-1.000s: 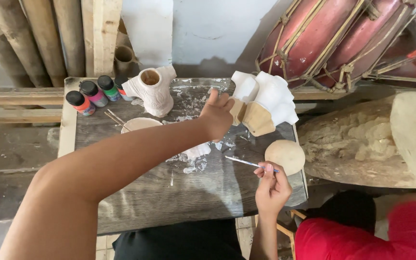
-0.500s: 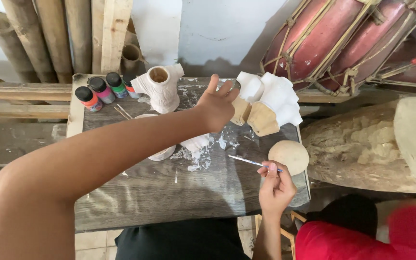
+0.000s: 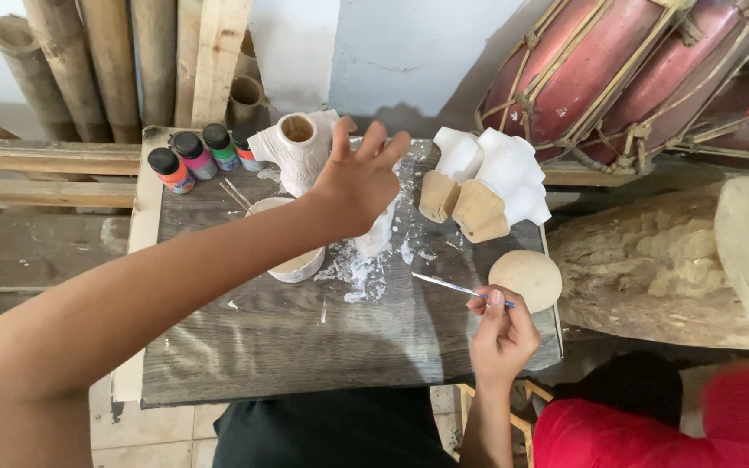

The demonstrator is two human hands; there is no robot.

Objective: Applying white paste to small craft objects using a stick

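Fingers of the right hand are pinching a thin paintbrush near the table's right edge, just beside a round wooden piece. Farther left, the left hand is hovering, fingers spread wide, over a small white figure beside the white bowl.

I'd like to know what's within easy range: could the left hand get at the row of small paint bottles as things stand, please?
Probably yes: the left hand hovers open over the table, and the paint bottles stand uncovered at the back corner; only the white vase stands between.
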